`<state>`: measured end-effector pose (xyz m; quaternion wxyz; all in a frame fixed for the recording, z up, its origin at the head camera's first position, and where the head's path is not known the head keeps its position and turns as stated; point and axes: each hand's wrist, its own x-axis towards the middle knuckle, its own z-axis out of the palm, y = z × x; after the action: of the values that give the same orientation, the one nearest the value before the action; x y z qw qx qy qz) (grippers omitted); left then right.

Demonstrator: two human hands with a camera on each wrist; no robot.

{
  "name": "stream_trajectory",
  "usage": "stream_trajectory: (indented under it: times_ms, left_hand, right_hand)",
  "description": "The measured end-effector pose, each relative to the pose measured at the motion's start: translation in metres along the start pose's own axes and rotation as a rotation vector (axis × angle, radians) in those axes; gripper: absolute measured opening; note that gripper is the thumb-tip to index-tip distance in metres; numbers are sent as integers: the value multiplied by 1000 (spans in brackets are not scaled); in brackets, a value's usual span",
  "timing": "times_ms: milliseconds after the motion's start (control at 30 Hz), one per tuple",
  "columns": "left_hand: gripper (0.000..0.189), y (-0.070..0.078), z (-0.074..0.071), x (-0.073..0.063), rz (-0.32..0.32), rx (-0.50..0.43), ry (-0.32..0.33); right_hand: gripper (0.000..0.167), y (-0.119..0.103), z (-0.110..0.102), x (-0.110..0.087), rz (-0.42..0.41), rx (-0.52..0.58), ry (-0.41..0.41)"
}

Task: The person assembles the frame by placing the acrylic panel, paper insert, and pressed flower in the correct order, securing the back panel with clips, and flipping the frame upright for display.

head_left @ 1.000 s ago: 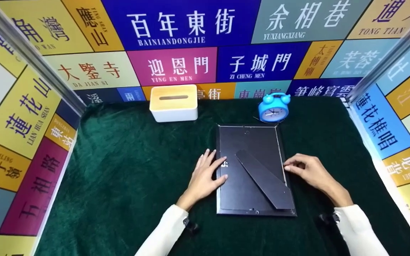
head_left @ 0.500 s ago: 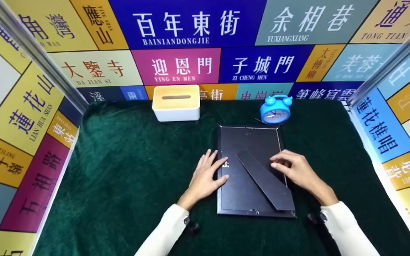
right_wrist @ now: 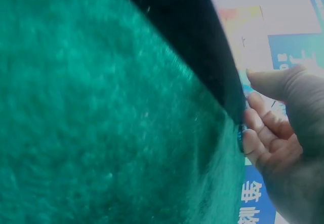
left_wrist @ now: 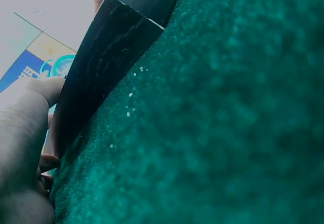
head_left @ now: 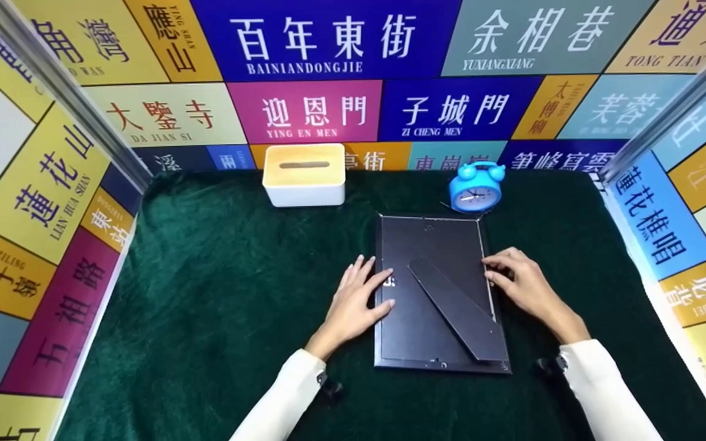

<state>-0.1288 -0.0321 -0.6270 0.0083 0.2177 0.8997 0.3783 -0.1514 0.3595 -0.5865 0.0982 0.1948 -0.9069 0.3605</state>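
A black picture frame [head_left: 402, 318] lies back side up on the dark green cloth, its stand leg [head_left: 460, 315] slanting across the backing. My left hand [head_left: 352, 303] rests at its left edge, fingers fairly straight, with forefinger and thumb over the border. At the opposite edge is my right hand [head_left: 527, 285], fingers bent; its forefinger and thumb tips meet the border a little apart from each other. In the right wrist view, the thumb [right_wrist: 273, 83] and the bent fingers [right_wrist: 260, 125] sit by the frame's dark side [right_wrist: 202, 36]. No loose thing shows in either hand.
A white tissue box [head_left: 304, 193] with a wooden lid stands at the back of the green cloth [head_left: 224, 294]. Just beyond the frame's far right corner is a blue alarm clock [head_left: 475, 187]. Printed panels [head_left: 304, 110] wall in the back and both sides.
My right hand went from the right edge inward over the frame's backing, then back out to the edge, slightly farther up than before. My left hand and the frame stay put.
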Motion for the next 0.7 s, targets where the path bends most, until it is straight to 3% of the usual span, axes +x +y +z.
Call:
stream_trajectory:
  times_ms: [267,700]
  left_hand:
    - [65,-1,0,0,2,-7,-2]
    - [65,-2,0,0,0,9,-5]
  right_hand:
    - [19,18,0,25,26,7,44]
    - [21,26,-7,58,-42,69,-101]
